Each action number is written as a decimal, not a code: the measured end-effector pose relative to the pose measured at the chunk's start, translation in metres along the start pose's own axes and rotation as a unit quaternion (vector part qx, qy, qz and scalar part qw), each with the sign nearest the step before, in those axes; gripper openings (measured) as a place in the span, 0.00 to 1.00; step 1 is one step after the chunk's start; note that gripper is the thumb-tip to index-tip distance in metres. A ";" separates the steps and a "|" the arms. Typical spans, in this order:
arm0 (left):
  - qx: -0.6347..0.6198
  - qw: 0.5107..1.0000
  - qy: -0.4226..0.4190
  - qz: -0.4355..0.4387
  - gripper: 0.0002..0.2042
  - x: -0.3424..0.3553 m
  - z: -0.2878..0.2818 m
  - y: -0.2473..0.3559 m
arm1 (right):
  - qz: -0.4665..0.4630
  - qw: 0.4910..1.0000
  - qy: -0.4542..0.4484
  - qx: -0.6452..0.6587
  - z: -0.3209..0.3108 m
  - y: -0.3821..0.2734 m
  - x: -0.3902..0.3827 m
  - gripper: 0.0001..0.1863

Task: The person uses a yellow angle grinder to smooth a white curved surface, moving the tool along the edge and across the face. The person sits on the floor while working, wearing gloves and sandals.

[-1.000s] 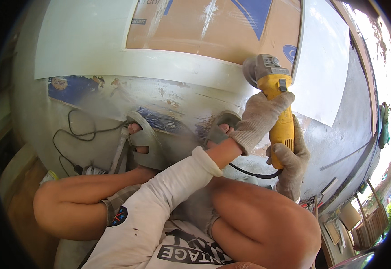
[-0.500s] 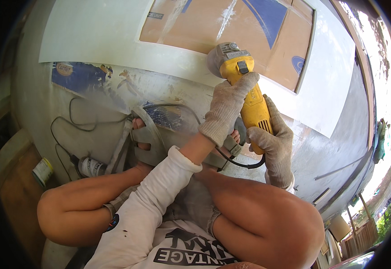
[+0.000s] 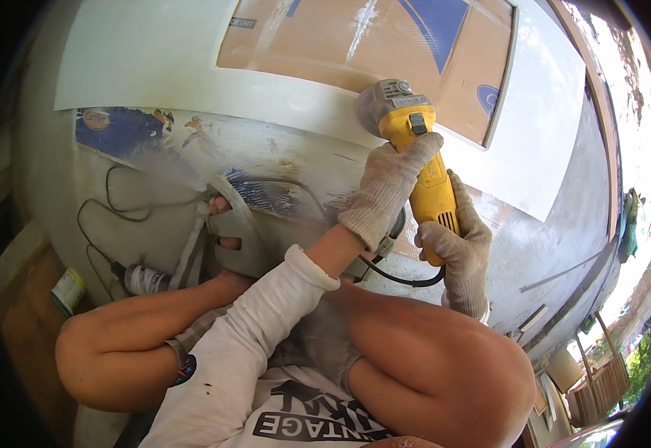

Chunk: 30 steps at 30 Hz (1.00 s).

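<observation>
A yellow angle grinder (image 3: 431, 185) with a grey head is in both my hands. My left hand (image 3: 394, 179), in a dusty knitted glove, wraps around its body just behind the head, thumb near the dark switch. Around the rear end closes my right hand (image 3: 463, 246), gloved alike. The grinder's disc side (image 3: 370, 108) is at the lower inner edge of a white panel (image 3: 295, 101); whether it touches cannot be made out. Brown and blue cardboard (image 3: 318, 48) shows through the panel's rectangular opening. A black cord (image 3: 407, 283) leaves the grinder's rear and curves left.
More worn cardboard (image 3: 124, 134) lies below the panel. At the left are a looping cable (image 3: 120, 213), a dark bottle-shaped thing with a label (image 3: 146, 280) and a small can (image 3: 68, 290). My sandaled foot (image 3: 239, 231) rests close to the panel. Dust hangs nearby.
The grinder and both hands have moved slightly right along the panel's inner edge and a little nearer to me. The panel sits slightly further left in view. Both grips are unchanged.
</observation>
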<state>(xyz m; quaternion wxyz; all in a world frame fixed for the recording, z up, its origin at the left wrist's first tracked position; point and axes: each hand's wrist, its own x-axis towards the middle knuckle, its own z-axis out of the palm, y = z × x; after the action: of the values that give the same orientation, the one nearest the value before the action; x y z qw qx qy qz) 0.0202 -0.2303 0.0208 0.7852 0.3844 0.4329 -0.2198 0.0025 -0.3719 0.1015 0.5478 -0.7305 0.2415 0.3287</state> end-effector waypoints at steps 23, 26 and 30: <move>0.033 0.990 -0.132 -0.027 0.25 0.015 0.058 -0.037 | 0.010 0.994 0.104 0.045 -0.045 0.014 -0.020 0.48; 0.058 0.988 -0.138 -0.043 0.25 0.018 0.065 -0.041 | 0.008 0.992 0.119 0.047 -0.050 0.016 -0.021 0.47; 0.047 0.986 -0.151 -0.044 0.28 0.019 0.076 -0.047 | 0.013 0.989 0.145 0.028 -0.055 0.020 -0.022 0.47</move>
<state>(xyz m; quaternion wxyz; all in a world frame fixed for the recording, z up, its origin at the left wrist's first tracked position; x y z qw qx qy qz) 0.0375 -0.3193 0.0105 0.8121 0.3642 0.3149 -0.3297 -0.0143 -0.4302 0.1149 0.5233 -0.7514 0.3368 0.2194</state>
